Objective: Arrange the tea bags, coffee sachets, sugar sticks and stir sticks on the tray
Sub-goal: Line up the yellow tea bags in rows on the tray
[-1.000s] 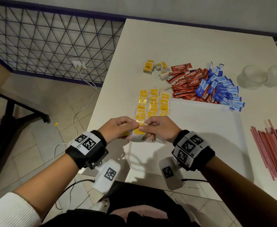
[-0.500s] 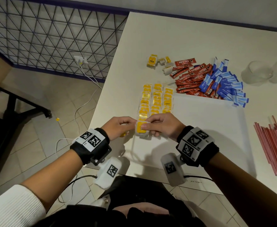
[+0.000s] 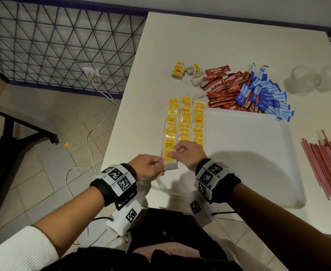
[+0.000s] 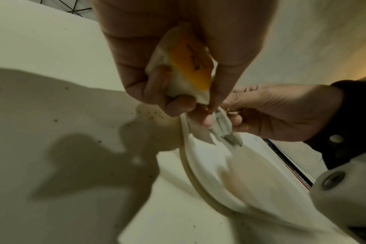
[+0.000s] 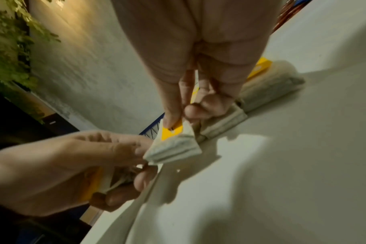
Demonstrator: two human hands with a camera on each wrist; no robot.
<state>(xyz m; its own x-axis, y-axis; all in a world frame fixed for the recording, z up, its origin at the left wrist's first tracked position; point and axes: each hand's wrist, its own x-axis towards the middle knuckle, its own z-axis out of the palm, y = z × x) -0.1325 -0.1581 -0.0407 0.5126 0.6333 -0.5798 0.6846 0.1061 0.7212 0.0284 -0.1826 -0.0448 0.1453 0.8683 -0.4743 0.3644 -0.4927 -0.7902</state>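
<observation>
White and bare at its far end, the counter point(image 3: 229, 42) is carrying a pale tray point(image 3: 244, 153) near the person, with a tiled floor and a wire grid panel showing off to the left. Three neat columns of yellow tea bags point(image 3: 185, 122) are running down the tray's left side, overlapping like shingles, probably so each label shows. The right hand point(image 3: 188, 155) is pinching one tea bag point(image 3: 169, 159) by its yellow tag between thumb and curled fingers, laying it at the near end of the leftmost column. The left hand point(image 3: 148, 169) is curled around a small reserve of further tea bags point(image 4: 186, 66), held close beside the tray, likely to feed the right hand one at a time. Beyond the tray, a few loose tea bags point(image 3: 186, 72), red coffee sachets point(image 3: 225, 89) and blue sugar sticks point(image 3: 266, 94) are lying heaped together, spilling against the tray's far edge, and red stir sticks point(image 3: 326, 169) are waiting in a bundle on the counter to the right. Judging by this, only the tea stage is under way.
</observation>
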